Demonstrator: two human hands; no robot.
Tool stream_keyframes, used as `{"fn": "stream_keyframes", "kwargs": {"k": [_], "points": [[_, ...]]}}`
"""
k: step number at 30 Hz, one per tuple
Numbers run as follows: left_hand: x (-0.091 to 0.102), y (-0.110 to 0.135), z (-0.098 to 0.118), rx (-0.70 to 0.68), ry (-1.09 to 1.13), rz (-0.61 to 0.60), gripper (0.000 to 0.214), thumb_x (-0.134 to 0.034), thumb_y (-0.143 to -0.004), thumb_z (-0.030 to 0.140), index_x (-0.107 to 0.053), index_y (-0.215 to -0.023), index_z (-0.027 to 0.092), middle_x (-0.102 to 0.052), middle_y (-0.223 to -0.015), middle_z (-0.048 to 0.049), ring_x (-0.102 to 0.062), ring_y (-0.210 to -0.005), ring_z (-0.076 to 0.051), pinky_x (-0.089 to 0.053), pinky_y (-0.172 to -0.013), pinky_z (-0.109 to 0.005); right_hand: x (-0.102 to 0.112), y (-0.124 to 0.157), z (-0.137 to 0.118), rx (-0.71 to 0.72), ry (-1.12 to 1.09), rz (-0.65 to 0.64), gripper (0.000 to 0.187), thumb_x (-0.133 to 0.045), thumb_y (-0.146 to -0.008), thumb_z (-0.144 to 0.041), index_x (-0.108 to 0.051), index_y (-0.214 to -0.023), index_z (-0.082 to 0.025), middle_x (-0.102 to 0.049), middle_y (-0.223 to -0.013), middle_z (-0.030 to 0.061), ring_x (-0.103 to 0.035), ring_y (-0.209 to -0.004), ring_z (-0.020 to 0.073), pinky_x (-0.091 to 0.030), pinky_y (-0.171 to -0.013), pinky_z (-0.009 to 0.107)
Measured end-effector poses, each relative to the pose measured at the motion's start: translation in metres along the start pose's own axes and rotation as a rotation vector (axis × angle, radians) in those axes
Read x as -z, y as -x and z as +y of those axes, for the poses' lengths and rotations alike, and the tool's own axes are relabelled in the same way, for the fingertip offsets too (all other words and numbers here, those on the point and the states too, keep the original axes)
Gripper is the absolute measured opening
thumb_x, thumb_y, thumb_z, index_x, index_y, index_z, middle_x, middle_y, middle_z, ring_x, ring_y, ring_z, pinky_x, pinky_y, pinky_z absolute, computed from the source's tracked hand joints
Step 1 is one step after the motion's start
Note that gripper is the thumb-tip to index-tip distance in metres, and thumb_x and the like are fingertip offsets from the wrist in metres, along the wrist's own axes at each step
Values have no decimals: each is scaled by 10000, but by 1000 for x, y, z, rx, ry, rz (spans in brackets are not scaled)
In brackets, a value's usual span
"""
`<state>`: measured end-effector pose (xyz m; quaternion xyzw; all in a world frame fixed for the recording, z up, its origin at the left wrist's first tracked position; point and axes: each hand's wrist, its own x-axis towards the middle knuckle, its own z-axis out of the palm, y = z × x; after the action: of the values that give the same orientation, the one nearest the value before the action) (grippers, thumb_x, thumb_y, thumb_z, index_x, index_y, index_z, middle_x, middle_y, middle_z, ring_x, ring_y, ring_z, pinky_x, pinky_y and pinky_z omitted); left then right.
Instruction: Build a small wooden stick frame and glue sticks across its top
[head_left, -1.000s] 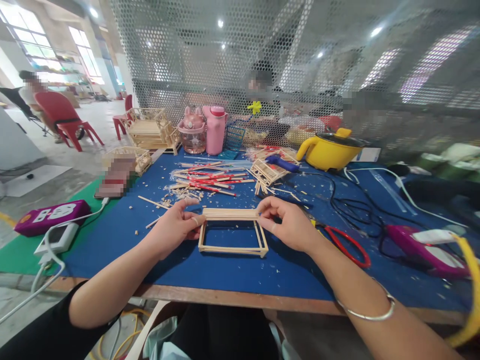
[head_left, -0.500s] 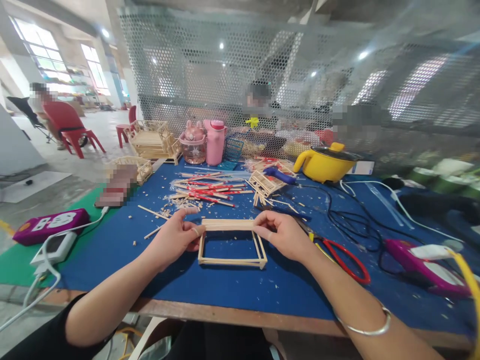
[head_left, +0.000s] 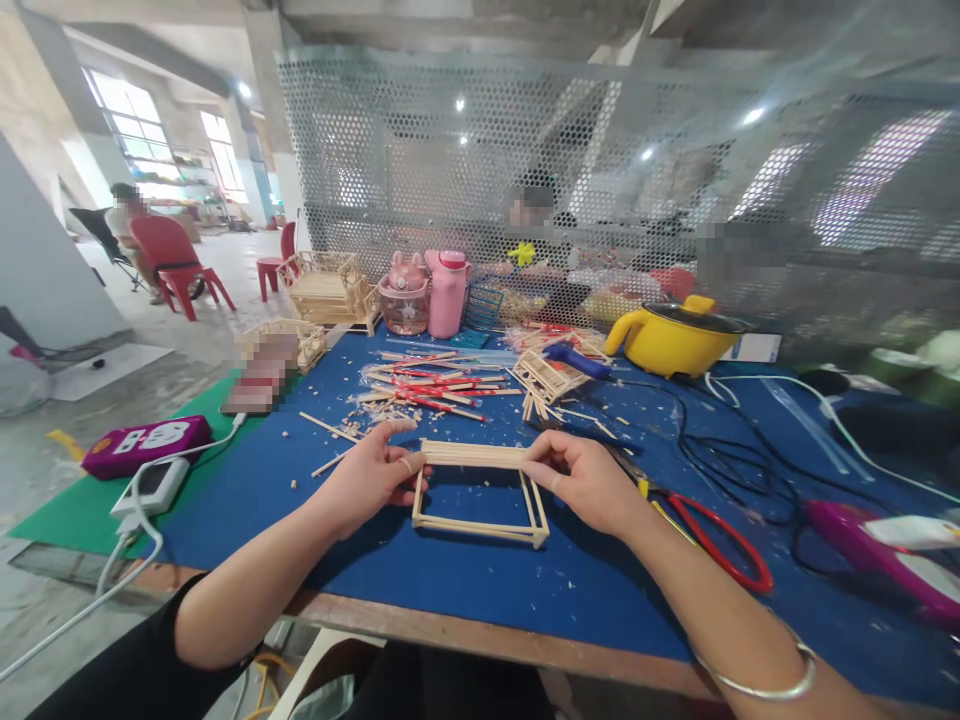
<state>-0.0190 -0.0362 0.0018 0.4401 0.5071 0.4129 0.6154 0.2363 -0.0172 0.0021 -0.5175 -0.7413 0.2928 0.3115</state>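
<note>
The left hand [head_left: 384, 470] and right hand [head_left: 579, 482], each nearly closed, are pinching opposite ends of the slatted far side of the stick frame [head_left: 474, 455], presumably steadying it evenly over the near worktop [head_left: 435, 585].

Your left forearm [head_left: 259, 590] and right forearm [head_left: 690, 590] reach forward, angling inward. Your left hand [head_left: 379, 472] pinches between thumb and fingers, its index finger [head_left: 399, 427] lifted. Your right hand [head_left: 591, 482], roughly level with it, pinches too, its fingers bent toward the thumb.
</note>
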Motion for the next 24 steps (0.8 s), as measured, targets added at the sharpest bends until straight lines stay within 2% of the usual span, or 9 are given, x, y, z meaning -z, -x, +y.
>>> {"fn": "stream_keyframes", "kwargs": {"k": [5,8,12,16,19,21,24], "points": [[0,6,-6,-11,-44,-68,459,-584,-852,149,-385,-1265,178,-636,-661,22,-619,-575,-76,-493,-516,-147,4,2,-1,-45,-61,-22,165,-634,-705,-334,-607,-686,-172,-576,-608,-10,-488,-555,117,-385,-534,244],[0,8,-10,15,-75,-113,390,-570,-863,166,-443,-1231,159,-636,-676,14,-623,-577,-68,-484,-506,-132,6,4,-1,-63,-99,-65,156,-647,-683,-318,-593,-670,-172,-564,-599,-16,-480,-554,113,-381,-534,240],[-1,7,-9,40,-84,-80,291,-552,-869,173,-524,-1157,141,-625,-700,11,-630,-586,-62,-497,-533,-141,7,5,1,-53,-108,-89,144,-664,-673,-295,-587,-672,-173,-559,-602,-19,-471,-549,108,-369,-524,233],[-1,6,-9,21,-124,-73,364,-593,-832,231,-531,-1180,147,-625,-718,9,-625,-605,-81,-508,-555,-178,7,4,5,-63,-124,-95,150,-676,-672,-292,-589,-692,-171,-563,-610,-18,-472,-553,106,-370,-524,230],[2,5,-12,-86,-311,-47,423,-565,-825,320,-532,-1211,150,-592,-677,27,-565,-527,-92,-485,-502,-214,6,3,7,-54,-136,-88,160,-682,-671,-301,-588,-689,-173,-554,-596,-24,-469,-546,103,-366,-518,227],[4,7,-12,-233,-547,26,430,-534,-825,355,-557,-1211,167,-590,-698,18,-554,-535,-116,-488,-518,-255,6,4,6,-51,-132,-83,160,-680,-669,-303,-585,-676,-175,-551,-586,-26,-465,-538,103,-362,-508,226],[-3,15,-7,-518,-957,197,425,-482,-842,328,-567,-1238,200,-639,-966,-60,-628,-818,-199,-522,-747,-360,6,4,5,-54,-122,-83,136,-664,-671,-288,-585,-668,-176,-549,-581,-29,-460,-533,100,-358,-505,224]]}}
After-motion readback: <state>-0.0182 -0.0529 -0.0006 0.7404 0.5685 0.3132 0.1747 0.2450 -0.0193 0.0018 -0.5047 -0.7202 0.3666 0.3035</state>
